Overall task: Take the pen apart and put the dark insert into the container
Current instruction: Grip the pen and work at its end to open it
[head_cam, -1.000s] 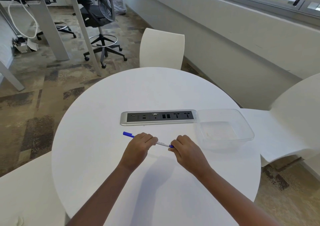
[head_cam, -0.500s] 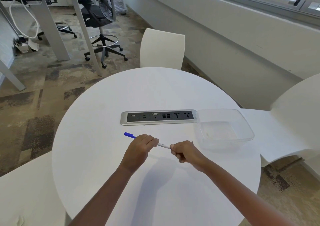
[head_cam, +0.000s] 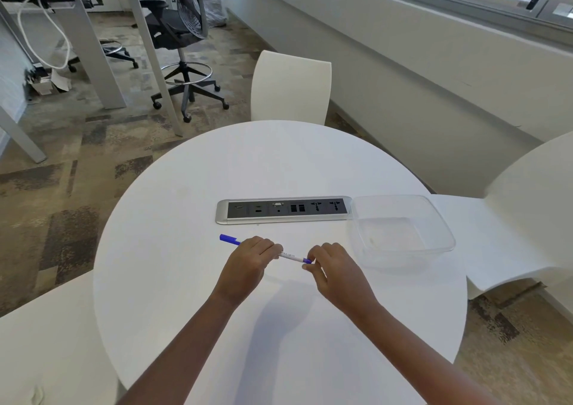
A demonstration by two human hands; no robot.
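Grip changes: right hand (head_cam: 335, 271) goes from fist to fingertip pinch on the blue end plug (head_cam: 307, 261); left hand (head_cam: 248, 258) grips the pen (head_cam: 291, 256); pulling the plug is probably next.

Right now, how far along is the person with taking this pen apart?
Done: nothing visible yet; the pen is in one piece and the container holds no insert. In hand: the left hand grips the barrel while the right hand pinches the blue end. Left: pull the pen apart, then put the dark insert into the container.
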